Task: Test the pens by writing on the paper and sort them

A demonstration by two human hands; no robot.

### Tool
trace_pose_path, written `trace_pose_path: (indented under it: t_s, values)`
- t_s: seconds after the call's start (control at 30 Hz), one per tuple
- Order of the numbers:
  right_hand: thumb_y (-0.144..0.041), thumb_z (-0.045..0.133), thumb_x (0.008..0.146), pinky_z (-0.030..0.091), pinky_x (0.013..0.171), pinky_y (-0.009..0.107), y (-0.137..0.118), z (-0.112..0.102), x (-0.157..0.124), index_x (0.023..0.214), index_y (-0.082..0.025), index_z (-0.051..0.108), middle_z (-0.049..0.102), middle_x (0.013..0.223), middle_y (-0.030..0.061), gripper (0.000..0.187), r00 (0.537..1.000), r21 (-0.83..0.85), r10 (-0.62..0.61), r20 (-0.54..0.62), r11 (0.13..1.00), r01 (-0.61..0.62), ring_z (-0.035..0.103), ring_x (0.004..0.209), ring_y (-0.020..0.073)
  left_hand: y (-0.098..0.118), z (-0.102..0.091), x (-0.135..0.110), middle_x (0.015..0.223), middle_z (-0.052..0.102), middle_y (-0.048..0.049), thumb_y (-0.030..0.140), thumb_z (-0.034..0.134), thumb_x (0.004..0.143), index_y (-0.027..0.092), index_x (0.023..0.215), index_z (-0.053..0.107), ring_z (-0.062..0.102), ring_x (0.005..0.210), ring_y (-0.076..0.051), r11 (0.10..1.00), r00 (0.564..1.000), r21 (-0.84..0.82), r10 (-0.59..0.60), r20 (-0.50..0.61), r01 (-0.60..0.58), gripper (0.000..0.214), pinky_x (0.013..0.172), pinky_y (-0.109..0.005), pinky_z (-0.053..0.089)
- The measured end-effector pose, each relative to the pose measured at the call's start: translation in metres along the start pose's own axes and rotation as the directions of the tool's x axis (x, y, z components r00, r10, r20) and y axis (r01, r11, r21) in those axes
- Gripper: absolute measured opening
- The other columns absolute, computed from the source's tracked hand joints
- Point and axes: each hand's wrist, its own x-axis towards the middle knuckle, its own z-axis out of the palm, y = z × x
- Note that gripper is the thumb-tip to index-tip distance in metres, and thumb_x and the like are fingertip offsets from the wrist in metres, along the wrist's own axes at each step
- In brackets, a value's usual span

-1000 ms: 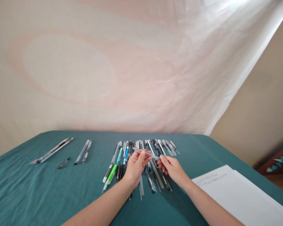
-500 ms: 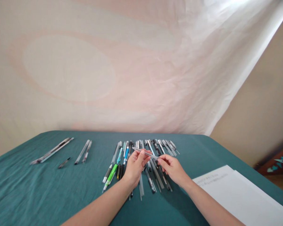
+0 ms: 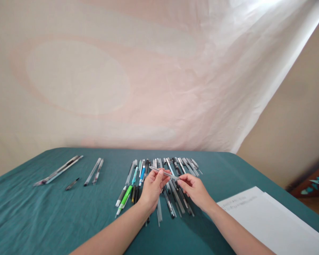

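Observation:
Both hands hold one clear pen (image 3: 167,174) crosswise above a spread of several pens (image 3: 172,166) on the teal tablecloth (image 3: 42,216). My left hand (image 3: 152,189) pinches the pen's left part between thumb and fingers. At the pen's right end, my right hand (image 3: 194,190) grips it with thumb and forefinger. A green pen (image 3: 125,197) and a blue one (image 3: 142,175) lie just left of my left hand.
Two pens (image 3: 95,171) lie apart at the left, with a longer pair (image 3: 60,170) and a short dark pen (image 3: 71,183) farther left. White sheets of paper (image 3: 271,221) rest at the table's right front. A pale draped sheet (image 3: 122,78) hangs behind.
My right hand has slid slightly left along the pen. Otherwise nothing has visibly shifted.

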Motion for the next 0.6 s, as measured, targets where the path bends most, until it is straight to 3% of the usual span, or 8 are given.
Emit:
trace_pose_path:
  t_s: [0.13, 0.3, 0.47, 0.6]
  values:
    - [-0.047, 0.059, 0.071, 0.034, 0.04, 0.018, 0.0009, -0.0004, 0.0006, 0.083, -0.016, 0.06, 0.052, 0.059, -0.0026, 0.033, 0.999, 0.019, 0.046, -0.002, 0.999, -0.046, 0.045, 0.047, 0.0086, 0.0008, 0.0006, 0.0003, 0.092, 0.065, -0.0072, 0.033, 0.058, 0.077, 0.015, 0.09, 0.054, 0.06, 0.088, -0.015, 1.0, 1.0, 0.001, -0.003, -0.01, 0.003, 0.023, 0.087, -0.033, 0.043]
    - [-0.054, 0.043, 0.079, 0.032, 0.038, 0.019, 0.0014, -0.0002, -0.0005, 0.076, -0.013, 0.06, 0.055, 0.06, 0.0004, 0.045, 0.992, -0.004, 0.113, 0.049, 0.994, -0.113, 0.045, 0.045, 0.0086, 0.0001, 0.0004, 0.0013, 0.092, 0.065, -0.0073, 0.033, 0.058, 0.076, 0.014, 0.089, 0.054, 0.06, 0.087, -0.015, 1.0, 1.0, 0.012, 0.003, -0.008, -0.003, 0.023, 0.085, -0.032, 0.044]
    - [-0.046, 0.055, 0.074, 0.033, 0.04, 0.017, 0.003, 0.0005, -0.0004, 0.082, -0.016, 0.058, 0.051, 0.058, -0.0035, 0.032, 0.998, -0.014, 0.053, 0.03, 0.999, -0.053, 0.045, 0.047, 0.0081, -0.0016, -0.0015, 0.0015, 0.092, 0.065, -0.0076, 0.032, 0.056, 0.078, 0.014, 0.09, 0.053, 0.06, 0.087, -0.014, 1.0, 1.0, 0.016, 0.016, -0.006, -0.016, 0.022, 0.086, -0.032, 0.044]
    - [-0.047, 0.057, 0.072, 0.035, 0.038, 0.017, 0.0033, 0.0008, 0.0002, 0.087, -0.017, 0.057, 0.052, 0.059, -0.0034, 0.033, 0.998, 0.016, 0.064, 0.02, 0.998, -0.064, 0.046, 0.046, 0.0085, -0.0022, -0.0028, 0.0024, 0.092, 0.065, -0.0074, 0.032, 0.055, 0.079, 0.014, 0.09, 0.053, 0.059, 0.088, -0.015, 1.0, 1.0, 0.019, 0.02, -0.008, -0.02, 0.02, 0.087, -0.033, 0.044]
